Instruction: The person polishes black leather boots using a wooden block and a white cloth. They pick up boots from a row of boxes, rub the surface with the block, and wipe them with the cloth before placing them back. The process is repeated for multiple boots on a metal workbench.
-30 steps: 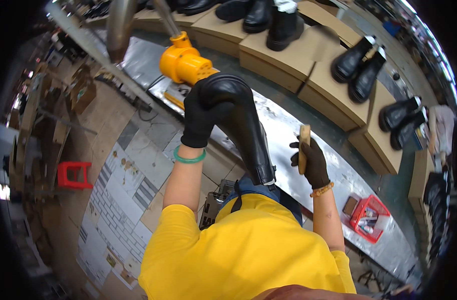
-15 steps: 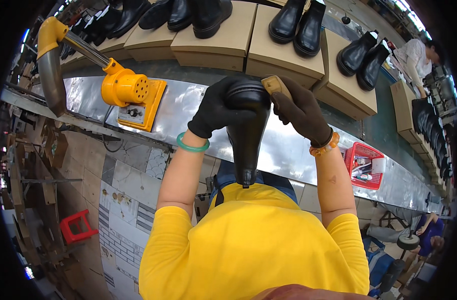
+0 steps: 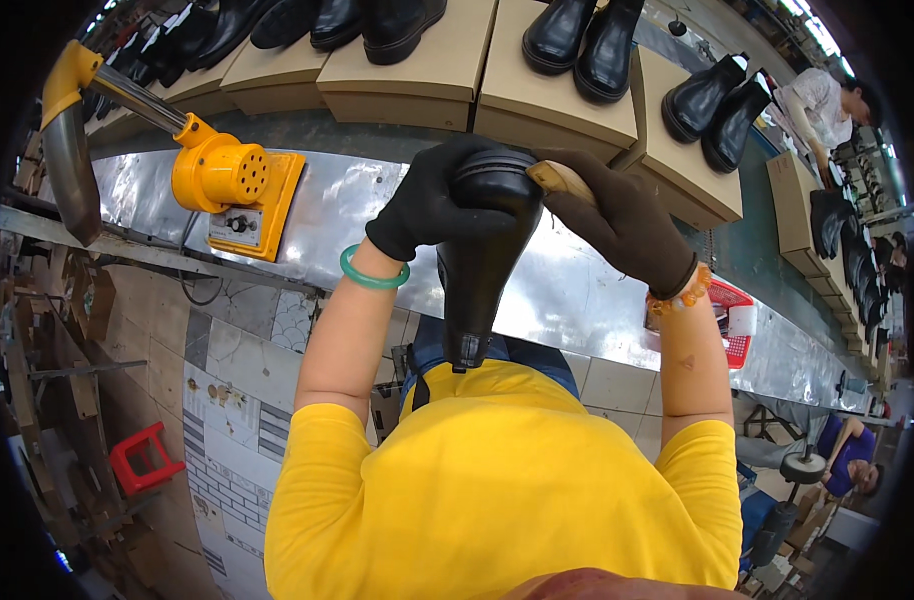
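The black boot [image 3: 492, 262] hangs upside down or tilted, I cannot tell which, above the near edge of the metal table [image 3: 342, 190], with its rounded end toward twelve o'clock and its narrow end toward six, close to the person's waist. The left hand [image 3: 435, 200], in a black glove, is wrapped around the rounded end, thumb laid across the front and fingers curled over the far side. The right hand [image 3: 622, 215], in a dark brown glove, pinches a tan block [image 3: 565, 183] between thumb and fingers; the block's tip meets the boot's edge at about one o'clock. How hard it presses, I cannot tell.

A green bangle [image 3: 374, 271] circles the left wrist and an orange bead bracelet [image 3: 682, 292] the right. Between nine and ten o'clock from the boot, a yellow machine [image 3: 222, 180] stands on the table. Between three and four, a red basket [image 3: 734, 352] sits partly behind the right forearm. Cardboard boxes [image 3: 397, 105] line the twelve o'clock side, with black boots [image 3: 602, 60] standing on them. On the floor at eight o'clock is a red stool [image 3: 142, 460]. A person in a purple top [image 3: 847, 455] is at four o'clock.
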Tool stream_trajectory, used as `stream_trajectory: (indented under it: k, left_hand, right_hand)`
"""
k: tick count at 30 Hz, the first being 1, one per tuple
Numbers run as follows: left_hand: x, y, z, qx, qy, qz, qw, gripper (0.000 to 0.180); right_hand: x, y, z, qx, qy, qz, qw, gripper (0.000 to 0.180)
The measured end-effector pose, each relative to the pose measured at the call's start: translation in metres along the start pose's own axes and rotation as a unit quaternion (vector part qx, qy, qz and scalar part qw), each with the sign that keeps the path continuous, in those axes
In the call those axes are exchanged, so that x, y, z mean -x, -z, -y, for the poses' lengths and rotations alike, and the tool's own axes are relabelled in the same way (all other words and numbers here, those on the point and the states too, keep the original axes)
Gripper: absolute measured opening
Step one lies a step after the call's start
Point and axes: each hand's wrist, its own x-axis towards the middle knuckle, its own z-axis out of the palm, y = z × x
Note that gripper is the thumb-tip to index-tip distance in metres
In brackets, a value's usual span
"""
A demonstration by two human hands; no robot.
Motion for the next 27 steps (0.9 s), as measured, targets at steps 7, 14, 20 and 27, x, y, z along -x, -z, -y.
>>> stream_trajectory:
  k: [7,14,20,27]
  left_hand:
    - [-0.002,0.004,0.009,0.018,-0.006,0.004,1.000,0.065]
    - [-0.012,-0.004,0.011,-0.026,-0.032,0.024,0.999,0.062]
    - [-0.017,-0.004,0.006,-0.012,-0.023,0.041,0.999,0.060]
    - [-0.021,-0.007,0.006,-0.032,-0.038,0.048,0.998,0.058]
  right_hand:
    - [-0.008,0.006,0.010,0.095,-0.029,0.043,0.994,0.034]
    - [-0.014,0.014,0.018,0.145,-0.025,0.060,0.987,0.033]
    - [-0.013,0.026,0.000,0.052,-0.027,0.085,0.995,0.035]
    - [-0.013,0.032,0.001,0.052,-0.059,0.111,0.991,0.040]
